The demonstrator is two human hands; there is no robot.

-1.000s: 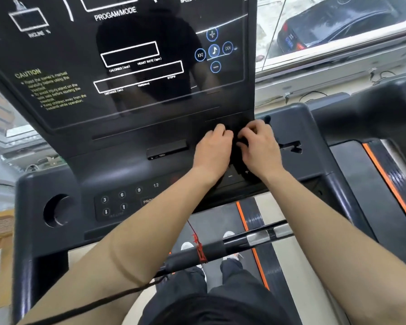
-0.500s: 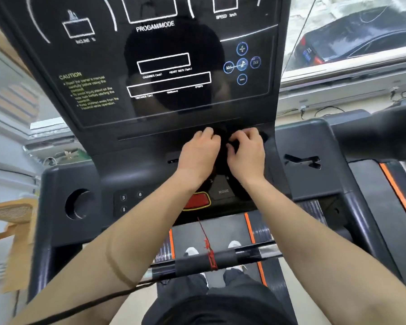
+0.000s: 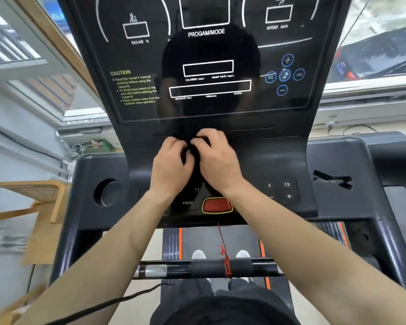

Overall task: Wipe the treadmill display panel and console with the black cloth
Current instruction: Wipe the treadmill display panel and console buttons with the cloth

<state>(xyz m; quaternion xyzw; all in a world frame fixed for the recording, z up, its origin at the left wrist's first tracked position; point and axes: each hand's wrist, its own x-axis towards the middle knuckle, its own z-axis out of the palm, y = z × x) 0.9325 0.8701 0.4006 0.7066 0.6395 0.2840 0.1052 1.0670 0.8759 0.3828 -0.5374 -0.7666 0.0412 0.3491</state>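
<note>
Left hand: the left hand is curling its fingers around the left part of the black cloth, resting on the sloped band of the console.
Right hand: the right hand is pressing just beside the left one, fingers bent and gripping the same cloth; the two hands are touching at the knuckles.
Black cloth: it is lying bunched between the two hands, just near of the lower edge of the display panel; most of it is hiding under the fingers, and against the black plastic its outline is hard to trace.
Display panel: it is standing tilted beyond the hands, glossy, reflecting a dark silhouette.
Cup holder: the round recess at the console's left is sitting well apart from the hands; what is inside it cannot be made out.
Right slot: an irregular cut-out at the console's right is showing only dark.
Buttons: the red stop button is lying near of the wrists, partly between the forearms; the keypad is sitting to the right of the right wrist.
Edges: the panel's lower edge is running just far of the fingertips; the console's near rim is passing under both forearms.
Open room: bare console surface is stretching left and right of the hands.
Handlebar: the bar is crossing near of the console, under the forearms.
</note>
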